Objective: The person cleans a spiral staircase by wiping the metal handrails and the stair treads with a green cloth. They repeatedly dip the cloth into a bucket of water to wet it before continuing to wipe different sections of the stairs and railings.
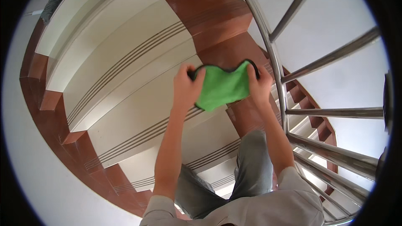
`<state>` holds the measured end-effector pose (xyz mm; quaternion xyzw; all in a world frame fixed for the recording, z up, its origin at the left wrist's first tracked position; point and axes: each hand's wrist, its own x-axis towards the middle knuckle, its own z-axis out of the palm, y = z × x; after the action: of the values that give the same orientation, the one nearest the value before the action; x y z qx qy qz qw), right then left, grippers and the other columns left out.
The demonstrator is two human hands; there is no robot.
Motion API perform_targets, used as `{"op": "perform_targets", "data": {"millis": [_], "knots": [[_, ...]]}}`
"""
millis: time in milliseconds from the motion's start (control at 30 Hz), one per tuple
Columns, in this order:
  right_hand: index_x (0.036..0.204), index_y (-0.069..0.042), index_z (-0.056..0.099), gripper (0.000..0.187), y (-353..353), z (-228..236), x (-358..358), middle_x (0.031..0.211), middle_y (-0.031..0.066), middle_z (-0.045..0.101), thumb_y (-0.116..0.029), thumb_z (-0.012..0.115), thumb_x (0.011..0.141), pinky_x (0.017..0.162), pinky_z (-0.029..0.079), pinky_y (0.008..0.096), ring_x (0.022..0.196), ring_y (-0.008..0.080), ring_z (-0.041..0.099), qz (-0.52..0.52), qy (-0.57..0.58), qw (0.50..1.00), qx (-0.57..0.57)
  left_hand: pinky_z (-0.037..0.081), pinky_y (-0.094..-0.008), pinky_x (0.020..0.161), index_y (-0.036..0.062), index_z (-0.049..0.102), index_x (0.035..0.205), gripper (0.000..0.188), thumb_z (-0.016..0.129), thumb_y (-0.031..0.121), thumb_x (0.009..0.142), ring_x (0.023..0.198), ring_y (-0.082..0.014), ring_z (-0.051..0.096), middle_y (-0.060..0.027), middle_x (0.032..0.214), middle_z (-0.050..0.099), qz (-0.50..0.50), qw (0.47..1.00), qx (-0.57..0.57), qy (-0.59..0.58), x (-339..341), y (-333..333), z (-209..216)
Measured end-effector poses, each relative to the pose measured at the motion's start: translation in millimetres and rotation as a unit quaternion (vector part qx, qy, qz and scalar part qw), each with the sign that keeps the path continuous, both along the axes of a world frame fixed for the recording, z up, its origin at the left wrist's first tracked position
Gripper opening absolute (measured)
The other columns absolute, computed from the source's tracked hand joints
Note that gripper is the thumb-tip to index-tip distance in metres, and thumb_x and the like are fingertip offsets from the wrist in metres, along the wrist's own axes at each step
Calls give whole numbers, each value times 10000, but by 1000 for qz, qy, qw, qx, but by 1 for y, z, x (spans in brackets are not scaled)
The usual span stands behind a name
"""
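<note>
A green cloth [224, 84] with a dark edge is stretched between my two hands, above the stairs. My left hand [187, 84] pinches its upper left corner, the thumb lying on the green side. At the upper right corner my right hand [259, 84] grips it the same way. The upper edge sags a little in the middle, and the lower edge hangs loose. Below the cloth are cream steps [138, 100] with dark grooved lines, and a red-brown tiled strip [228, 54] along their right side.
Metal railing bars [335, 56] run along the right, with a lower flight of stairs [312, 136] visible beyond them. A grey bundled cloth or mop head [53, 5] lies at the far upper left. Red-brown skirting [46, 121] borders the white wall [25, 150] on the left.
</note>
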<state>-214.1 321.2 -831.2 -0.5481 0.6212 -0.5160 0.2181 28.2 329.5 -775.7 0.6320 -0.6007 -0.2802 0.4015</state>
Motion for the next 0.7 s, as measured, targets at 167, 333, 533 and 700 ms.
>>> {"op": "perform_targets", "data": {"millis": [167, 333, 533, 700], "knots": [[1375, 18, 540, 514, -39, -48, 14, 1435, 236, 531, -141, 662, 901, 1128, 361, 549, 1343, 436, 474, 17, 331, 938, -102, 431, -490, 1054, -8, 547, 1307, 431, 679, 157, 931, 1277, -392, 511, -229, 1376, 536, -19, 957, -189, -217, -39, -43, -89], [1511, 12, 435, 606, -34, -97, 21, 1612, 226, 362, -330, 473, 1013, 1239, 214, 551, 1526, 421, 267, 156, 392, 906, 43, 245, -532, 1225, -21, 429, 1499, 598, 536, 256, 980, 1485, -452, 315, -273, 1579, 377, -139, 912, -97, -374, -79, -36, -150], [1589, -177, 397, 606, -77, -108, 4, 1685, 199, 252, -410, 378, 1030, 1205, 66, 701, 1571, 443, 125, 108, 406, 899, 124, 175, -583, 1244, -8, 372, 1552, 739, 561, 379, 952, 1512, -455, 268, -273, 1609, 334, -159, 898, -66, -406, -104, -80, -143], [1611, -191, 359, 649, -133, -100, -9, 1705, 148, 225, -494, 337, 1038, 1199, 41, 703, 1577, 423, 108, 47, 400, 893, 200, 173, -535, 1264, 36, 265, 1612, 876, 588, 488, 934, 1566, -367, 189, -202, 1674, 247, -170, 909, -22, -379, -138, -129, -140]]}}
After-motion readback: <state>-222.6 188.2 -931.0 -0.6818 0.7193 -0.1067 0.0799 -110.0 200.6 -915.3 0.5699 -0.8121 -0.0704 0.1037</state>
